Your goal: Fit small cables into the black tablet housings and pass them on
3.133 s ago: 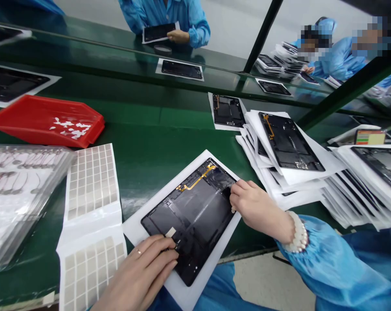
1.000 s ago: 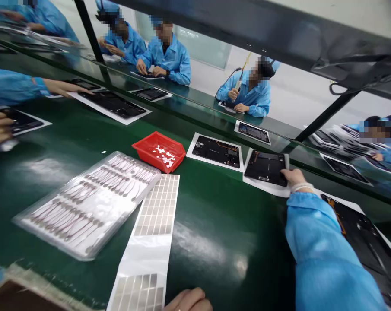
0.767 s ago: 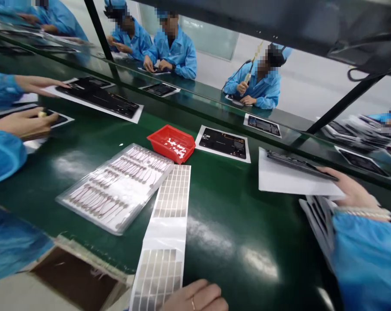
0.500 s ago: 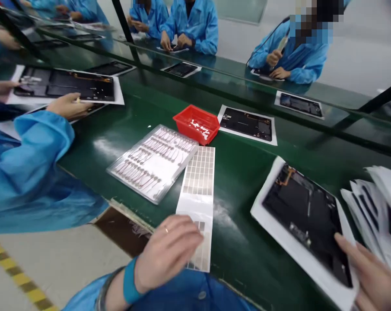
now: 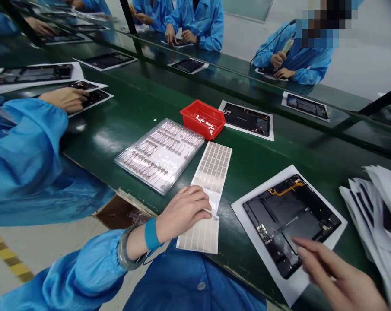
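Note:
My left hand (image 5: 185, 207) pinches a white sheet of small rectangular grey adhesive pads (image 5: 211, 162) at its middle, where the backing is creased up. My right hand (image 5: 338, 272) is over the near right corner of a black tablet housing (image 5: 286, 229), fingers apart and nothing visible in them; whether the fingertips touch it I cannot tell. The housing lies on white paper (image 5: 247, 205) and has an orange flex cable near its far edge. Left of the sheet stands a clear tray (image 5: 159, 155) with rows of small round parts on thin wires.
A red bin (image 5: 203, 121) holds small white pieces. Behind it lies another housing (image 5: 247, 119) on paper. Papers with dark panels are stacked (image 5: 373, 220) at the right. At the left a co-worker's hand (image 5: 65, 99) touches a panel. People in blue sit beyond the raised shelf.
My right hand has let go of the housing and its paper, which now lie turned on the table. My left hand has closed on the pad sheet, which has tilted. The co-worker's panel is lower.

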A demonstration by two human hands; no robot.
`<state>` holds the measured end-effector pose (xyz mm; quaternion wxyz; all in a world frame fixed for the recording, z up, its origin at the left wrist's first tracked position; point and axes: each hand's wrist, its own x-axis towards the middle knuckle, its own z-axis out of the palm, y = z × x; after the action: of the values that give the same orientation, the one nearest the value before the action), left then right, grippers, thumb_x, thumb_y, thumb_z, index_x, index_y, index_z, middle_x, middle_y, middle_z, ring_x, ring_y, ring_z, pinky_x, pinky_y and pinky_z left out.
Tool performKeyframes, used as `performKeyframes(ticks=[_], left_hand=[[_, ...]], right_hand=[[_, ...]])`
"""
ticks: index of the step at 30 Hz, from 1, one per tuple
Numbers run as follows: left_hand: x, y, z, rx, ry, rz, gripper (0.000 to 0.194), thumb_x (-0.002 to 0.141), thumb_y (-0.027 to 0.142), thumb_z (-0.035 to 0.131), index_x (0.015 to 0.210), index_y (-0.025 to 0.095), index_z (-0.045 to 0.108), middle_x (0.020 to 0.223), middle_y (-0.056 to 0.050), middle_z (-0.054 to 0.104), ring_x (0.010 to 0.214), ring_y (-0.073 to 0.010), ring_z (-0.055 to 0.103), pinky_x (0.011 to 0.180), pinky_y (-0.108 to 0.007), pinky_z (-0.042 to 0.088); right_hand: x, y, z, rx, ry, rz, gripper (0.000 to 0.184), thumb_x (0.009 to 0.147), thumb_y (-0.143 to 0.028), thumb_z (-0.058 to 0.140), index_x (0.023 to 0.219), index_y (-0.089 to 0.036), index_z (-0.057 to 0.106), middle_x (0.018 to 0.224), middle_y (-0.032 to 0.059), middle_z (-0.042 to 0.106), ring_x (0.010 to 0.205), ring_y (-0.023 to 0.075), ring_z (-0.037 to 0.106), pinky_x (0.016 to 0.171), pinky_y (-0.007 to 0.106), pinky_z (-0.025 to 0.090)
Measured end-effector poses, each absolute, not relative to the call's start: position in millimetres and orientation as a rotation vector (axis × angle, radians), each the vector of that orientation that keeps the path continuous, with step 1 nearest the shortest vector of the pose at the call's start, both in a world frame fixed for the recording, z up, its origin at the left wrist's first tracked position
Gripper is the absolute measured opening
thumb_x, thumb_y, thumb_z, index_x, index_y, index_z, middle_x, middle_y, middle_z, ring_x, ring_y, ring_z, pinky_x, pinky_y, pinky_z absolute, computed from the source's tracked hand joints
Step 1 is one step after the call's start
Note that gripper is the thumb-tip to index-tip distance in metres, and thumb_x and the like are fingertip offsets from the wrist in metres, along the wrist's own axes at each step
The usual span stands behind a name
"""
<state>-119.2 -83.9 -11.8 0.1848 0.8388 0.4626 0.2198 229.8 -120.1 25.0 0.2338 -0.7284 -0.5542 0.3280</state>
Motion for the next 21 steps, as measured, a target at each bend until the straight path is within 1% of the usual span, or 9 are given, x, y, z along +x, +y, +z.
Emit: performKeyframes(ticks=[1,3,4,6,9,12,16,18,21], left_hand=[[-119.0,-81.6,-12.1,2.378,1.304,0.626,0.010,0.088,0.028,0.062,0.083,0.019,0.065,0.088,0.002,0.063,0.095,-0.0160,0.051,0.084,-0.030,0.034],[-118.7,-76.9,-13.0,2.428,1.296,0.611,0.014,0.089,0.029,0.060,0.081,0.019,0.065,0.086,0.002,0.063,0.093,-0.0158,0.051,0.083,-0.030,0.033],[-118.5,-74.5,-13.4,2.461,1.289,0.594,0.015,0.090,0.030,0.060,0.082,0.018,0.065,0.085,0.002,0.063,0.093,-0.0158,0.051,0.082,-0.029,0.033],[-117.9,-70.1,-13.6,2.533,1.264,0.550,0.018,0.090,0.032,0.058,0.081,0.017,0.064,0.084,0.001,0.063,0.092,-0.0161,0.052,0.082,-0.029,0.034],[-116.6,-66.2,-12.6,2.621,1.233,0.520,0.022,0.091,0.034,0.057,0.079,0.017,0.063,0.082,0.000,0.063,0.091,-0.0166,0.053,0.082,-0.029,0.034],[-115.3,-64.5,-11.8,2.663,1.227,0.516,0.023,0.091,0.034,0.057,0.078,0.016,0.063,0.081,0.000,0.062,0.089,-0.0166,0.054,0.083,-0.029,0.034],[-117.9,-61.8,-9.7,2.633,1.205,0.459,0.025,0.089,0.038,0.058,0.079,0.016,0.063,0.081,-0.001,0.061,0.087,-0.0164,0.055,0.082,-0.030,0.036],[-122.0,-61.1,-5.9,2.594,1.169,0.426,0.027,0.087,0.043,0.059,0.082,0.016,0.063,0.083,-0.001,0.061,0.089,-0.0169,0.056,0.082,-0.030,0.037],[-124.8,-64.5,4.0,2.574,1.142,0.444,0.036,0.086,0.051,0.056,0.098,0.017,0.062,0.095,-0.003,0.062,0.095,-0.0191,0.056,0.085,-0.031,0.037]], right_hand=[[208.4,-114.4,28.2,-1.876,-1.803,0.965,0.025,0.068,-0.055,0.066,0.087,-0.039,0.071,0.086,0.0064,0.072,0.068,0.0252,0.067,0.061,0.036,0.057],[167.9,-101.0,31.7,-1.604,-2.194,0.947,0.023,0.084,-0.048,0.052,0.093,-0.034,0.067,0.094,0.0044,0.071,0.078,0.0237,0.068,0.071,0.037,0.056],[150.4,-93.4,32.2,-1.495,-2.323,0.928,0.023,0.089,-0.043,0.046,0.097,-0.031,0.065,0.097,0.0038,0.070,0.082,0.0225,0.067,0.074,0.036,0.054],[122.5,-77.7,31.4,-1.360,-2.481,0.850,0.023,0.094,-0.034,0.042,0.101,-0.027,0.062,0.099,0.0032,0.069,0.084,0.0203,0.066,0.076,0.034,0.052],[94.6,-57.5,26.4,-1.278,-2.635,0.730,0.018,0.093,-0.028,0.046,0.102,-0.023,0.061,0.098,0.0034,0.067,0.084,0.0191,0.066,0.076,0.032,0.049],[75.5,-48.4,19.9,-1.252,-2.755,0.619,0.013,0.092,-0.024,0.050,0.093,-0.021,0.063,0.091,0.0036,0.066,0.079,0.0179,0.065,0.067,0.027,0.047],[66.9,-52.3,21.8,-1.198,-2.813,0.497,0.017,0.091,-0.022,0.048,0.084,-0.018,0.062,0.083,0.0044,0.064,0.070,0.0160,0.062,0.058,0.026,0.042],[78.5,-53.9,30.9,-1.202,-2.708,0.566,0.018,0.091,-0.022,0.046,0.082,-0.019,0.061,0.082,0.0035,0.063,0.070,0.0150,0.060,0.060,0.026,0.042],[120.2,-49.6,48.0,-1.277,-2.373,0.872,0.016,0.089,-0.027,0.048,0.080,-0.021,0.060,0.079,0.0011,0.063,0.070,0.0136,0.059,0.064,0.025,0.044]])
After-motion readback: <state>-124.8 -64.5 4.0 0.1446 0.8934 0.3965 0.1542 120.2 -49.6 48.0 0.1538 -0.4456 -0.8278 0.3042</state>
